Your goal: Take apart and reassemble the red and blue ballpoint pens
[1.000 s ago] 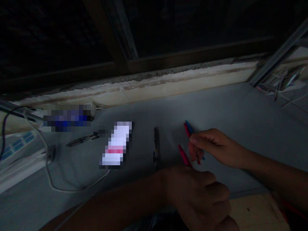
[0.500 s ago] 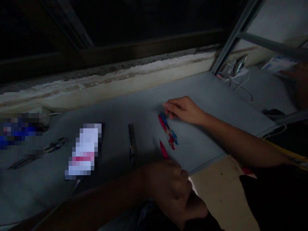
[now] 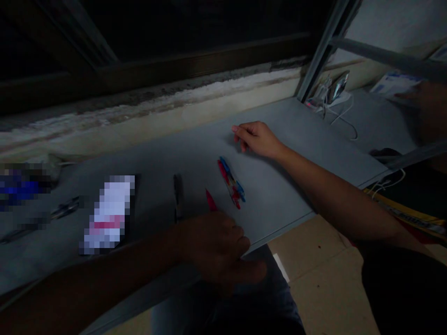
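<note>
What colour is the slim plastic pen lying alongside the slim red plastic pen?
Blue at both ends; the pen shows best in the head view.

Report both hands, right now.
Left hand: cannot tell whether it grips; it hides part of a pink pen.
Right hand: loosely curled, no held object visible.

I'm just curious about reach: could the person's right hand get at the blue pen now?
Probably yes: the right hand is just beyond the blue pen, with nothing visible between them, though a red pen lies close alongside it.
</note>
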Available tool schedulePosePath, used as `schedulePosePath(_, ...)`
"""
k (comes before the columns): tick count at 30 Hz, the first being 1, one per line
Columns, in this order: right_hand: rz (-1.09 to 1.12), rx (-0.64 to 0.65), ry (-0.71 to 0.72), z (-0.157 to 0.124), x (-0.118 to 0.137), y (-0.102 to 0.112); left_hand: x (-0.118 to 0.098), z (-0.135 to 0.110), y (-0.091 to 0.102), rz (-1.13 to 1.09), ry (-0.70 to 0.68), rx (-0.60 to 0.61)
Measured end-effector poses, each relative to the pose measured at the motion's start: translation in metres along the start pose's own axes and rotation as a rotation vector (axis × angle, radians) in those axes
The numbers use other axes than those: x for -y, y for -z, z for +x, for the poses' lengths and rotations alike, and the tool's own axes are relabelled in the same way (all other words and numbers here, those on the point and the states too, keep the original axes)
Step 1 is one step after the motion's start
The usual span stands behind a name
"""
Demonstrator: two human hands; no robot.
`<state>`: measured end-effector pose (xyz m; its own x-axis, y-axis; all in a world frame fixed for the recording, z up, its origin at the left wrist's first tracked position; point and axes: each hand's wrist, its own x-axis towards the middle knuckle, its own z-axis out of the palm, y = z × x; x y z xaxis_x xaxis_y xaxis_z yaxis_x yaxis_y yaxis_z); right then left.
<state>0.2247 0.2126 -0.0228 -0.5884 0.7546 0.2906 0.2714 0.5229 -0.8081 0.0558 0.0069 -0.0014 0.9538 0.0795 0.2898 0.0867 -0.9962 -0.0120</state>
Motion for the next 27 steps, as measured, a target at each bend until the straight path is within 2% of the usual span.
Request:
schedulePosePath(5, -0.034, 0.115, 0.089, -0.004, 0.004, -0.006, 0.012, 0.001, -0.007, -0.003, -0.013, 0.118)
schedulePosePath(8, -0.067, 0.120, 0.142, -0.006, 0.008, -0.007, 0.020, 0.002, -0.014, -0.006, -0.018, 0.114)
schedulePosePath(12, -0.098, 0.130, 0.101, -0.007, 0.011, -0.008, 0.023, 0.001, -0.019, -0.001, -0.014, 0.087)
schedulePosePath(16, -0.109, 0.144, 0.085, -0.007, 0.009, -0.008, 0.023, 0.005, -0.017, -0.046, 0.024, 0.227)
schedulePosePath(20, -0.136, 0.089, 0.065, -0.010, 0.005, -0.010, 0.025, 0.013, -0.015, -0.102, 0.034, 0.382)
schedulePosePath(22, -0.159, 0.061, 0.075, -0.010, 0.004, -0.011, 0.026, 0.013, -0.016, -0.083, 0.033, 0.353)
schedulePosePath(27, -0.179, 0.046, 0.064, -0.008, 0.001, -0.013, 0.026, 0.006, -0.022, -0.012, 0.012, 0.135)
